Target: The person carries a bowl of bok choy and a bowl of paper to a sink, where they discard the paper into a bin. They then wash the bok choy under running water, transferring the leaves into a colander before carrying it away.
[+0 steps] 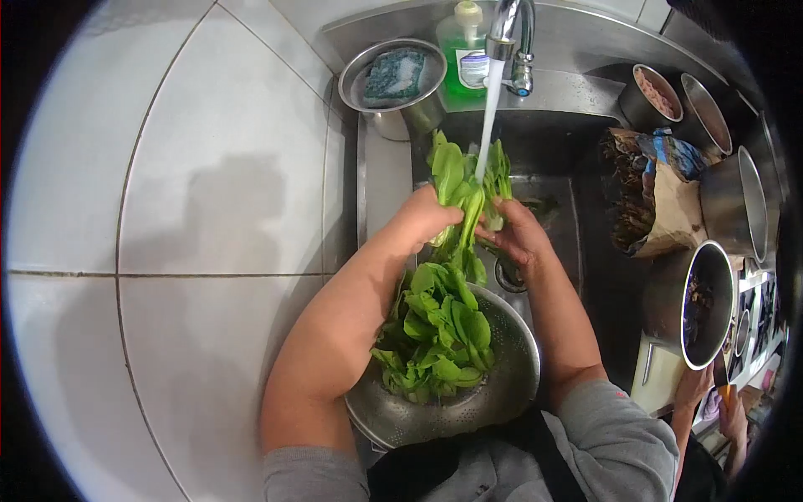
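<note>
Under the running tap water (491,109), my left hand (428,217) is closed around leafy bok choy (450,171), its leaves pointing toward the tap. My right hand (523,233) grips a smaller bok choy (496,209) by its pale base, just right of the stream. Below both hands, a perforated metal colander (517,356) holds a heap of loose green leaves (439,335). Some stalks stretch from the heap up to my left hand. My wrists and the greens partly hide the fingers.
The steel sink (577,201) lies beneath the tap (503,38). Green soap (468,63) and a sponge (395,75) on a metal pot stand behind. Right are a paper bag (677,209), several pots, and another person's hand (734,418) near an orange-handled knife (723,385).
</note>
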{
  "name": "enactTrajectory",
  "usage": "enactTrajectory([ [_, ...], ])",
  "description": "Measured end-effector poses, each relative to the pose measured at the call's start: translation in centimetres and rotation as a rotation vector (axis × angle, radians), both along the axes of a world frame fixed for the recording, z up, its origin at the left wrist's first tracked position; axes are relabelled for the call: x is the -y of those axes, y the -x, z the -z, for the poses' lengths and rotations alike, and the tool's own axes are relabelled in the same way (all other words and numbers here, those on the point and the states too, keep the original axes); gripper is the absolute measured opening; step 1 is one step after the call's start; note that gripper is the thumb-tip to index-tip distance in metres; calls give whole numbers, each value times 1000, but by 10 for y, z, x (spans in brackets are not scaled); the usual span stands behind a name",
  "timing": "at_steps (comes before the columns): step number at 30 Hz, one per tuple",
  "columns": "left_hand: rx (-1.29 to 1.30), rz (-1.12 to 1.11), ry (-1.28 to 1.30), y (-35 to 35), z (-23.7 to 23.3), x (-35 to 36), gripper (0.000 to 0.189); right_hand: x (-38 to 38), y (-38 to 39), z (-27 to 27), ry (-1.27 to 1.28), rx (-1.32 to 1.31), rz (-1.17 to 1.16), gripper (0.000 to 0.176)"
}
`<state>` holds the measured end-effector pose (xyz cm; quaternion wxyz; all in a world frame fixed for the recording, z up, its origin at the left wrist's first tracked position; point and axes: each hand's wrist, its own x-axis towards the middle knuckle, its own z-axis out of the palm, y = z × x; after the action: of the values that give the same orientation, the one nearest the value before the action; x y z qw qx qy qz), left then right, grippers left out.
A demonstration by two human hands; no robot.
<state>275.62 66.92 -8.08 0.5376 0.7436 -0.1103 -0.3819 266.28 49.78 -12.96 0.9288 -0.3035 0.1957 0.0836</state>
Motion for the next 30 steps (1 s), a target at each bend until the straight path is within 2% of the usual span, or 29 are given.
enactTrajectory([
  [2, 50, 8, -56, 4, -5, 2, 36, -9, 1, -19, 30, -25, 15, 34],
  [9, 158, -17, -126, 5, -7, 5, 34, -14, -12, 3, 70, 38, 28, 41],
  [13, 114, -28, -194, 2, -11, 5, 34, -7, -21, 5, 108, 21, 33, 39],
  [18, -13, -43, 52, 6, -19, 6, 34, 2, -25, -8, 215, 25, -26, 37],
  [25, -66, -67, 98, 1, -14, 4, 34, -2, -19, -16, 240, -9, 78, 40],
  [27, 32, -79, -113, 4, -21, 6, 37, 4, -17, -13, 243, -30, 62, 41],
  [29, -2, -90, -143, 8, -37, 8, 39, 21, -14, 3, 510, 42, 128, 43],
  [30, -34, -99, -170, 9, -40, 8, 41, 26, -12, 0, 512, 43, 127, 43],
])
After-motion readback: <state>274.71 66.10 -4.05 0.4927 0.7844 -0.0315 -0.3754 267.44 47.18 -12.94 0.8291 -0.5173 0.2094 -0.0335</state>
